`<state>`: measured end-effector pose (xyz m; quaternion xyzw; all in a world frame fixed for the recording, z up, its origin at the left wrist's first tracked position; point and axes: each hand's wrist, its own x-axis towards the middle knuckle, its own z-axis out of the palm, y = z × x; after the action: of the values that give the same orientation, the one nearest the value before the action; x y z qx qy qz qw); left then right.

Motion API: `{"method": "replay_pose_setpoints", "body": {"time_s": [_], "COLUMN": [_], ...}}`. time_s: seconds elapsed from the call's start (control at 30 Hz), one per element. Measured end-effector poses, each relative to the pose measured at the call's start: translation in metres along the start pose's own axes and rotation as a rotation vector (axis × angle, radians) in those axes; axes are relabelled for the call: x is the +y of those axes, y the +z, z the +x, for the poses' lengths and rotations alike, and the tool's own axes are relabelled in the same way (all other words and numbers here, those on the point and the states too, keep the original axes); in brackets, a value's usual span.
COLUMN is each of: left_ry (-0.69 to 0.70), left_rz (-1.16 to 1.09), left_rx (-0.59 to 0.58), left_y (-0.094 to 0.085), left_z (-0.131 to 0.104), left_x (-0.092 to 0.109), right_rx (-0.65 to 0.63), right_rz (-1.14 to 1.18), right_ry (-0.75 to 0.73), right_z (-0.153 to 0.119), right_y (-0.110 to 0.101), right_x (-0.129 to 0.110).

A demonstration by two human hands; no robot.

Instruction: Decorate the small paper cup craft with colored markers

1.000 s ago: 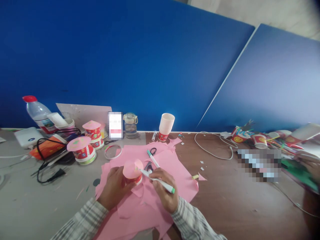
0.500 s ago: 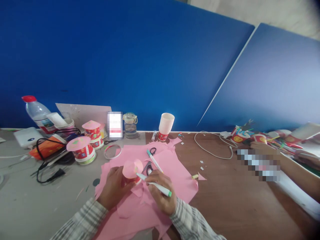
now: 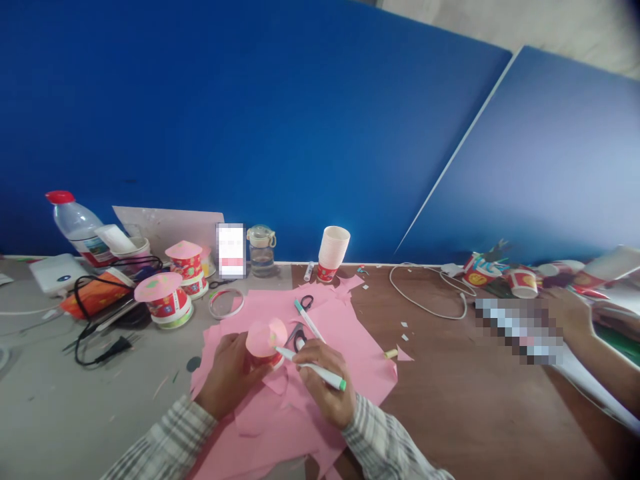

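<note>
My left hand is closed around the side of a small red paper cup topped by a pink paper cone. A white marker with a green end is gripped in my right hand, its tip touching or close to the right side of the cone, where small greenish marks show. Pink paper sheets lie under both hands. Just behind my right hand are dark-handled scissors and a second marker with a teal cap, both on the paper.
Two cups with pink cone tops, a bottle, a glass jar and a tape roll stand left. Stacked paper cups are behind. A white cable lies right, near another person's arm and more cups.
The other person's hand at the right has let go of a cup and drawn back to the right. My hands keep nearly the same pose, with the marker still at the cone.
</note>
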<state>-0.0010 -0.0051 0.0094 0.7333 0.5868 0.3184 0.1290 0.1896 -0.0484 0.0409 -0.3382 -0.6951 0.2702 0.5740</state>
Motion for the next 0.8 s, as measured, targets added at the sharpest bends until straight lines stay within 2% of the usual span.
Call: {"method": "replay_pose_setpoints", "body": {"time_s": [0.27, 0.8], "left_ry": [0.018, 0.032], "left_rz": [0.006, 0.002], "left_rx": [-0.033, -0.013], "left_y": [-0.0022, -0.0014], "left_z": [0.0000, -0.0007], "left_x": [0.0007, 0.0017], "right_rx": [-0.049, 0.013], "right_rz": [-0.006, 0.018], "right_ry": [0.009, 0.068], "right_z": [-0.0007, 0.0012], "right_y": [0.0038, -0.0015], "right_x": [0.0004, -0.0002]}}
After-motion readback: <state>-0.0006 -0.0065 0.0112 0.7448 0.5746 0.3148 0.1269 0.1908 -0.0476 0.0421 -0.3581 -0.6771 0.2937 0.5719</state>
